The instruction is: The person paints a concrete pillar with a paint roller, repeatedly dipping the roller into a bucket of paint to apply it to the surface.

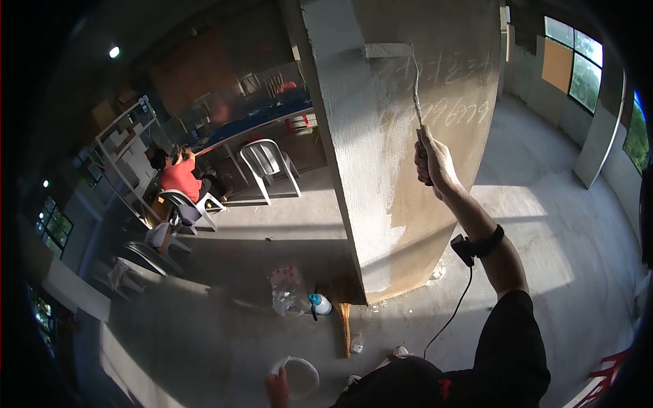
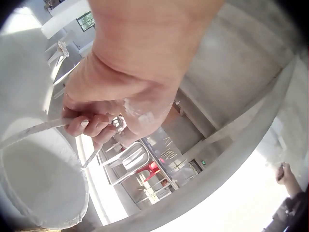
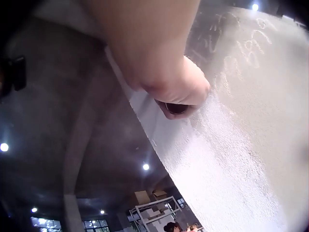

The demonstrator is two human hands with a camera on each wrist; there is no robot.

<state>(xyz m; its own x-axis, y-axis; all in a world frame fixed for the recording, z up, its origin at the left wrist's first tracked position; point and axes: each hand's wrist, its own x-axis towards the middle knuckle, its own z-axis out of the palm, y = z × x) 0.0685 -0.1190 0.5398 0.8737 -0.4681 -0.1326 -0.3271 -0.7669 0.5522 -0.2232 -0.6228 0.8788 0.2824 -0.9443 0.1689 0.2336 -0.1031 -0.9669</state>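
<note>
My right hand (image 1: 437, 163) grips the handle of a paint roller (image 1: 389, 50), arm raised. The white roller lies against the upper part of a concrete pillar (image 1: 445, 81), where white paint covers the left part of this face and chalk-like writing marks the bare part. In the right wrist view, the end of the dark roller handle (image 3: 176, 108) shows within the curled fingers. Low down, my left hand (image 1: 277, 389) holds a white bucket (image 1: 315, 375) by its handle. The left wrist view shows fingers hooked round the thin bucket handle (image 2: 36, 129), with white smears on the skin.
On the floor near the pillar's base are a plastic bag (image 1: 288, 292), a blue-and-white spray bottle (image 1: 320, 304), a broom (image 1: 346, 330) and a small clear bottle (image 1: 357, 342). A person in red (image 1: 181, 178) sits further off, near white chairs (image 1: 265, 160) and a long table (image 1: 252, 121).
</note>
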